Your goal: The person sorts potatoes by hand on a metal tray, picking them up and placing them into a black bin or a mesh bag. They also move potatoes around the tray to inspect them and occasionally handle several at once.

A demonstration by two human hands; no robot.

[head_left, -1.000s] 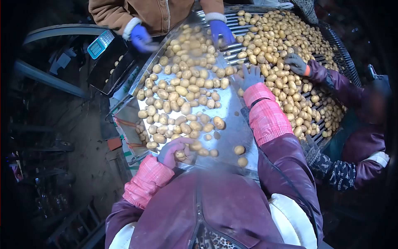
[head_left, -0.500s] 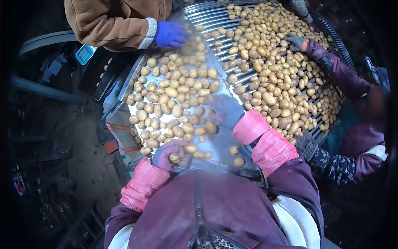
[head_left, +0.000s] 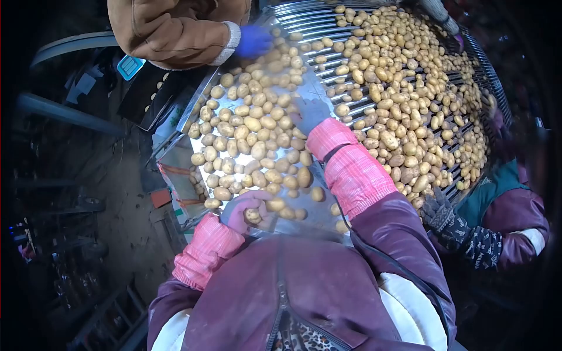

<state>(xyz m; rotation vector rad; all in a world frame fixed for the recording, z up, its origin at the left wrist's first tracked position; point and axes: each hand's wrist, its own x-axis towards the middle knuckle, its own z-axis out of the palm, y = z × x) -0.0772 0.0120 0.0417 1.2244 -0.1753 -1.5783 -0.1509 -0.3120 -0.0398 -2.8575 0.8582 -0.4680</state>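
My left hand (head_left: 241, 210), in a pink and grey glove, is closed around a potato (head_left: 253, 216) at the near edge of the metal tray (head_left: 321, 213). More potatoes lie just beyond its fingers. My right hand (head_left: 310, 114), in a grey glove, reaches over the tray's right side. Its fingers extend toward the edge of the spread of potatoes (head_left: 253, 124) and touch or nearly touch them; their tips are slightly blurred. No potato shows in that hand.
On the right, a bar grate (head_left: 301, 23) carries a thick heap of potatoes (head_left: 404, 111). A co-worker's blurred blue glove (head_left: 254, 42) is over the tray's far end. Another person's patterned glove (head_left: 439, 212) rests at the grate's near right edge. An orange block (head_left: 160, 198) sits at left.
My right hand has moved farther forward along the tray. My left hand still holds a potato. The co-worker's blue glove has shifted right, and a hand over the heap at right has drawn back.
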